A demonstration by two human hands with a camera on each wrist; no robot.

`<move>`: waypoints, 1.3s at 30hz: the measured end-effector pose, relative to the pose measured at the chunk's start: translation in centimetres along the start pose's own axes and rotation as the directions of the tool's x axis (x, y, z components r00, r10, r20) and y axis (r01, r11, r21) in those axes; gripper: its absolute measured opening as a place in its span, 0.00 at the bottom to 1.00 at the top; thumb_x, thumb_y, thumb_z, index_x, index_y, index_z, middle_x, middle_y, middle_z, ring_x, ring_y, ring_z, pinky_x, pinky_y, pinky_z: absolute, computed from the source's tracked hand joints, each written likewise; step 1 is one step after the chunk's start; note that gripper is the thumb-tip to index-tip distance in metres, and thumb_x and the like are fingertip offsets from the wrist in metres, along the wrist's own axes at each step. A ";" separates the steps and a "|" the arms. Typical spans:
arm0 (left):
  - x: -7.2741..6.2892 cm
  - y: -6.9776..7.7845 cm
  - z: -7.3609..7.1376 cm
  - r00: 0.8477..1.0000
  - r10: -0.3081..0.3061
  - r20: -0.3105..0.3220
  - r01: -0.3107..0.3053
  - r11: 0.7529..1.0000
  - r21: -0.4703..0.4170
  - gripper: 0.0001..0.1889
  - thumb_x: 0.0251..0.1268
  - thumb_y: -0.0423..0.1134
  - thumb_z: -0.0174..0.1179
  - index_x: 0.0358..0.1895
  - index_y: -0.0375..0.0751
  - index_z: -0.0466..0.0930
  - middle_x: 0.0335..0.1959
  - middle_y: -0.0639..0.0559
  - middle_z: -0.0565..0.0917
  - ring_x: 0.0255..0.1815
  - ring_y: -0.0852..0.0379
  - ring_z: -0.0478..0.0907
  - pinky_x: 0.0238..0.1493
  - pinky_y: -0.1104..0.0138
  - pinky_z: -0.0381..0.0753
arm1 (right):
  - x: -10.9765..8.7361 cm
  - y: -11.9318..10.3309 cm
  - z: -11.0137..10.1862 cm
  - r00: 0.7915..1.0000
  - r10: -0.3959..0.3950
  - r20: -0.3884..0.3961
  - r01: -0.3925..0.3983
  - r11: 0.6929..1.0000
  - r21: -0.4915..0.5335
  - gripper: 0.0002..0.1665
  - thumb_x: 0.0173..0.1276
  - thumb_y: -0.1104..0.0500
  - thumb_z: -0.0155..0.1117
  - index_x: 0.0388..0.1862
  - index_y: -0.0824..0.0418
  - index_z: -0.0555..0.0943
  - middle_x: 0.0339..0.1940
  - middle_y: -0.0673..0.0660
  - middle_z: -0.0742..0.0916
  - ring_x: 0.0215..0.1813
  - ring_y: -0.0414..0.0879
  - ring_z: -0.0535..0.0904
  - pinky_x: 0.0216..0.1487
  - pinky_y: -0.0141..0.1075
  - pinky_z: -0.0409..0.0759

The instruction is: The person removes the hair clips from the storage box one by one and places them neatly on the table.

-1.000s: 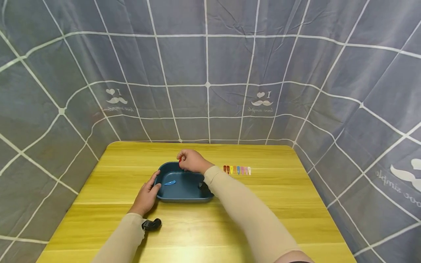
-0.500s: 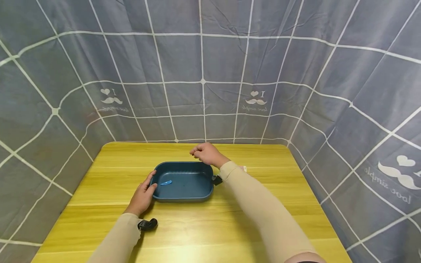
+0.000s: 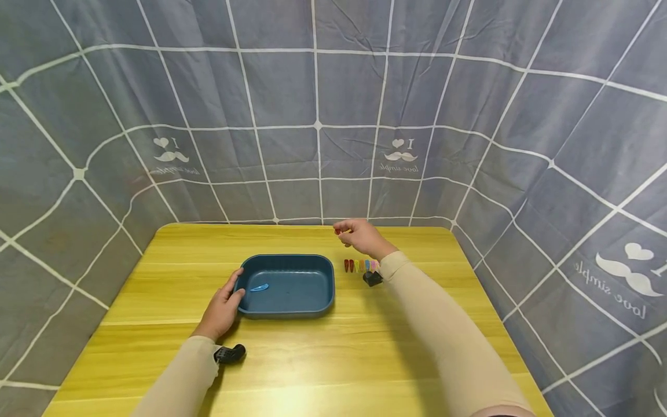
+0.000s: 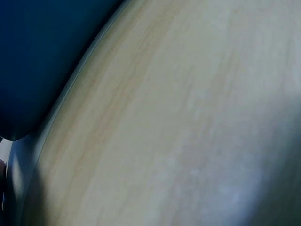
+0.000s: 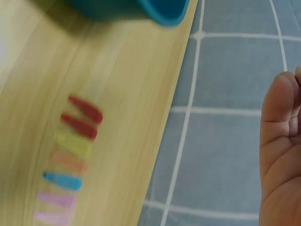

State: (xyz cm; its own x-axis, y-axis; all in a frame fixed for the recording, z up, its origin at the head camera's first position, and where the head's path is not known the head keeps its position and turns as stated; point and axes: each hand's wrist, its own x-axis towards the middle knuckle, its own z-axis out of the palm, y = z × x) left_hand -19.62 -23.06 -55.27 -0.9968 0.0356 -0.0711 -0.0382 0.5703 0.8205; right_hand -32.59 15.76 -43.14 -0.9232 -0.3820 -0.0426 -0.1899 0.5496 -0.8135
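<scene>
My right hand (image 3: 363,237) is raised near the table's back edge, pinching a small red hair clip (image 3: 338,232) between thumb and fingers. Just below it lies a row of hair clips (image 3: 356,266) in dark red, yellow, orange, blue and pink; the sleeve covers its right end. In the right wrist view, two dark red clips (image 5: 79,126) lead the row, and the held clip is hidden. My left hand (image 3: 221,310) holds the left rim of a dark blue plastic basin (image 3: 286,313). One blue hair clip (image 3: 259,287) lies inside the basin, toward its left.
The wooden table (image 3: 312,365) ends at a grey curtain (image 3: 281,156) with white grid lines, which hangs around the back and both sides. Black wrist cameras show beside the left cuff (image 3: 230,354) and the right cuff (image 3: 372,278).
My right hand has moved from over the basin's back rim to the right, behind the clip row, carrying the red clip. My left hand stays at the basin. The head view has shifted slightly.
</scene>
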 end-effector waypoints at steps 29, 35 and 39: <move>0.4 -0.4 0.1 1.000 0.001 -0.004 -0.001 1.000 -0.015 0.31 0.87 0.50 0.42 0.87 0.62 0.50 0.87 0.41 0.52 0.85 0.27 0.51 0.80 0.29 0.51 | -4.6 10.6 -6.0 0.968 0.232 -0.090 -0.233 0.973 0.007 0.24 0.78 0.66 0.57 0.69 0.74 0.76 0.49 0.67 0.87 0.46 0.55 0.84 0.56 0.57 0.86; 0.4 -0.2 0.2 1.000 0.002 -0.005 -0.002 1.000 -0.014 0.31 0.87 0.50 0.42 0.87 0.61 0.50 0.87 0.41 0.53 0.84 0.28 0.52 0.79 0.29 0.52 | -5.1 12.0 -6.1 0.961 0.262 -0.089 -0.267 0.963 -0.046 0.22 0.77 0.67 0.60 0.67 0.73 0.78 0.40 0.58 0.87 0.41 0.49 0.85 0.42 0.38 0.85; 0.4 0.0 0.3 1.000 0.003 -0.009 -0.004 1.000 -0.017 0.30 0.87 0.51 0.42 0.87 0.62 0.50 0.87 0.40 0.54 0.84 0.28 0.53 0.79 0.30 0.53 | -5.3 12.7 -5.9 0.961 0.263 -0.084 -0.270 0.959 -0.085 0.21 0.77 0.66 0.60 0.65 0.73 0.78 0.40 0.58 0.86 0.39 0.45 0.82 0.40 0.33 0.82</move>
State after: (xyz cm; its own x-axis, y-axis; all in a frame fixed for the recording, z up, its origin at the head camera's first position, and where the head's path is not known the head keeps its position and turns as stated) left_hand -20.05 -22.82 -55.50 -0.9975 0.0302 -0.0633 -0.0359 0.5560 0.8304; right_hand -32.06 29.15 -49.77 -0.9654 -0.1597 -0.2060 0.0388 0.6934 -0.7195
